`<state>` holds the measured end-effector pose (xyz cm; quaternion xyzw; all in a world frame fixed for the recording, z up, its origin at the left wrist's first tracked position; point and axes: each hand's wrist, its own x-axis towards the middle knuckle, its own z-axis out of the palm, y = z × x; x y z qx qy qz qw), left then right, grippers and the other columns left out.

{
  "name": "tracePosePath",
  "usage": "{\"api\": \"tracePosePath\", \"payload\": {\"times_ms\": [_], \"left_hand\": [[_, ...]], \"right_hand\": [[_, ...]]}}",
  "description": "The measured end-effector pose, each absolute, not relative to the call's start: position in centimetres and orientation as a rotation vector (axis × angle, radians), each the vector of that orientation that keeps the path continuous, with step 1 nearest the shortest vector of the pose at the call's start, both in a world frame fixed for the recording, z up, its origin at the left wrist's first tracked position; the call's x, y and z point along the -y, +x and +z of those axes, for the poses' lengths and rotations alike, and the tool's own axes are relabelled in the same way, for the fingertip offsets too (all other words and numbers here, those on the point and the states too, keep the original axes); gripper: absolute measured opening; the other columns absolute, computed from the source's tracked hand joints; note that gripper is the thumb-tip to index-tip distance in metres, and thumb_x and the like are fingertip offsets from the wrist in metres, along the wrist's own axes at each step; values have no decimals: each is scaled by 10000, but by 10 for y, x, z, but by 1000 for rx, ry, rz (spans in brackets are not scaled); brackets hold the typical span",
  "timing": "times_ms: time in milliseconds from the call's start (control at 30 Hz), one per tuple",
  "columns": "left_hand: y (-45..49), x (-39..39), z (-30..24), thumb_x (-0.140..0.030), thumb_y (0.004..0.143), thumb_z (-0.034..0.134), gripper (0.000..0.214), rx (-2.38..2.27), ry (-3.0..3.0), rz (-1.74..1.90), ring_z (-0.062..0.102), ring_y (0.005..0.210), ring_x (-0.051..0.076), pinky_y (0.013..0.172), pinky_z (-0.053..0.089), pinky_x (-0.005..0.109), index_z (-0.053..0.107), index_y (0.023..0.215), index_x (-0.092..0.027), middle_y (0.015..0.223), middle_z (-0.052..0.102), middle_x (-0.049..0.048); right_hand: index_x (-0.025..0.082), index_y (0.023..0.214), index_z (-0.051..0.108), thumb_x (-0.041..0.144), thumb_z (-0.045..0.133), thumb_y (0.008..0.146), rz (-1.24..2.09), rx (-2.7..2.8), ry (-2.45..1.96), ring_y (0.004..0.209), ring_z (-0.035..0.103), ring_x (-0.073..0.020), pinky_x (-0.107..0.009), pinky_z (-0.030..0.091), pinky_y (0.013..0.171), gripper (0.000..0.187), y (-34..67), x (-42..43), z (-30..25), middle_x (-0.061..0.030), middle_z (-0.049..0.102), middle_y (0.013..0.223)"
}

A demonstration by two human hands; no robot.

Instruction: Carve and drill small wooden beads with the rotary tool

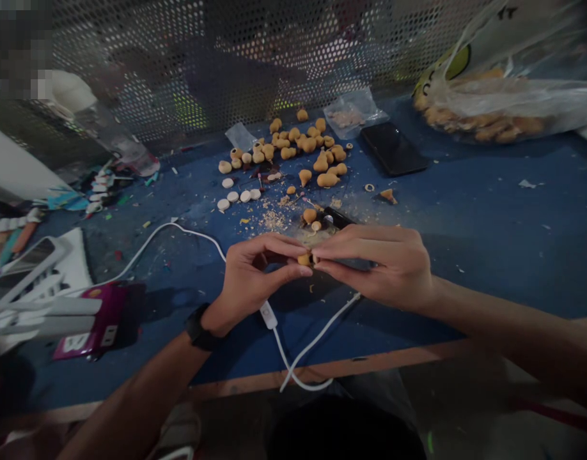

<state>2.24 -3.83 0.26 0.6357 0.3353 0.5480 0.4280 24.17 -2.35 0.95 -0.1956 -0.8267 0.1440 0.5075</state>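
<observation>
The left hand [258, 275] and right hand [375, 265] pinch 1 tan clay piece [304, 259]; many similar pieces [309, 145] already lie on the blue workbench [466, 211]

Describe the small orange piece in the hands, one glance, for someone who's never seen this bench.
On the blue bench, below the scattered heap of orange pieces, the left hand and right hand meet above a white cable. The small orange piece is pinched between them, the only one held rather than lying on the bench.

Phone [393, 148] right of molded pieces [293, 150]; plastic bag [485, 108] behind phone.
</observation>
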Motion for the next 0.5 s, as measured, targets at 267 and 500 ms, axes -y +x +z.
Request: {"api": "tracePosePath", "payload": {"times_ms": [267, 500], "left_hand": [[22, 37, 0, -327, 695, 974, 229, -872, 1661, 1380, 759, 770, 155, 705, 622, 262, 819, 816, -209, 860, 816, 57], [20, 36, -2, -338, 672, 985, 249, -870, 1689, 1370, 772, 795, 172, 734, 638, 283, 825, 820, -218, 868, 823, 63]], "right_hand": [[251, 1051, 761, 128, 753, 949, 332, 2017, -466, 881, 810, -179, -313, 702, 779, 160, 241, 24, 9, -38, 833, 992], [263, 1064, 754, 129, 739, 963, 328, 2029, -464, 894, 808, -169, -300, 698, 776, 169, 241, 24, 7, -34, 830, 1009]]}}
